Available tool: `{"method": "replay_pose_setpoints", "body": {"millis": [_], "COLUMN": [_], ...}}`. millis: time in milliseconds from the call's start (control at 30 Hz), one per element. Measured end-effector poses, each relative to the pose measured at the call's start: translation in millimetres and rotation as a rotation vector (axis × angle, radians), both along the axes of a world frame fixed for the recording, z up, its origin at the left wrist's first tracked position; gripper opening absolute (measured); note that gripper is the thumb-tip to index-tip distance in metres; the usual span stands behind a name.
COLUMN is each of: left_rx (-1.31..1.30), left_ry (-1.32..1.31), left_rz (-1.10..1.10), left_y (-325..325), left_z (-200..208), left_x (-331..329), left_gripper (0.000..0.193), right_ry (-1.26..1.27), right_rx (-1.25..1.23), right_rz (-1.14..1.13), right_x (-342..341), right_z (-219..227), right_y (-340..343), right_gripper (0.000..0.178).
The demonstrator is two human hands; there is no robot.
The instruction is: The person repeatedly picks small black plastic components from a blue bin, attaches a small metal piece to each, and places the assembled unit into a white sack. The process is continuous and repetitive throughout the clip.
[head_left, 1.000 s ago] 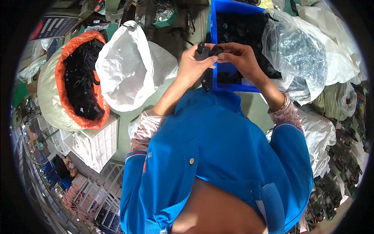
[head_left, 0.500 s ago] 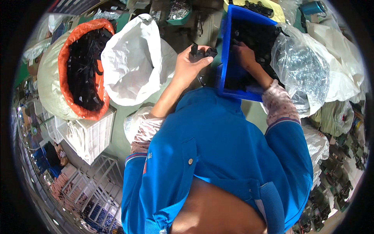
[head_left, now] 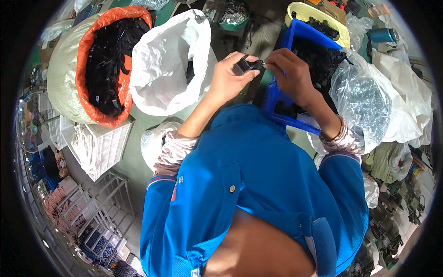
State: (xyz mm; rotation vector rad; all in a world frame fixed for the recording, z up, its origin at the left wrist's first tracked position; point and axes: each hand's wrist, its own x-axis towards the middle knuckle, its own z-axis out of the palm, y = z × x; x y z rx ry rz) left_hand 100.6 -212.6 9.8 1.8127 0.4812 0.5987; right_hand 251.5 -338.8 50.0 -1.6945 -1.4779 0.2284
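My left hand [head_left: 230, 79] is closed round a small black plastic part [head_left: 243, 66], held out in front of my body. Close against its right end, my right hand [head_left: 292, 74] pinches a tiny piece at the fingertips, too small to name. Beneath and beyond my right hand stands a blue bin [head_left: 291, 122] with many black parts [head_left: 318, 57] in it. To the left of my left hand is an open white sack [head_left: 154, 69]; something black shows inside it.
At the far left, an orange-lined sack [head_left: 84, 60] full of black parts stands by a white plastic crate [head_left: 108, 143]. Behind are a green tub [head_left: 233, 27] of small metal pieces and a yellow basin [head_left: 344, 33]. Clear plastic bags [head_left: 364, 99] and a blue cup [head_left: 384, 35] are at right.
My right hand has come up out of the blue bin and moved left to meet the black part in my left hand. The whole view has shifted slightly.
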Motion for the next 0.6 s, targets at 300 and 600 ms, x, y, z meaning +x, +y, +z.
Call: {"method": "replay_pose_setpoints", "body": {"millis": [300, 600], "left_rx": [0.020, -0.021], "left_ry": [-0.063, -0.117], "left_rz": [0.034, -0.003], "left_y": [5, 8], "left_z": [1, -1], "left_x": [-14, -20], "left_gripper": [0.029, 0.028], "right_ry": [0.192, 0.731], "right_rx": [-0.114, -0.211], "right_rz": [0.127, 0.088], "right_x": [-5, 0], "right_z": [12, -9], "right_y": [10, 13], "right_gripper": [0.013, 0.039]}}
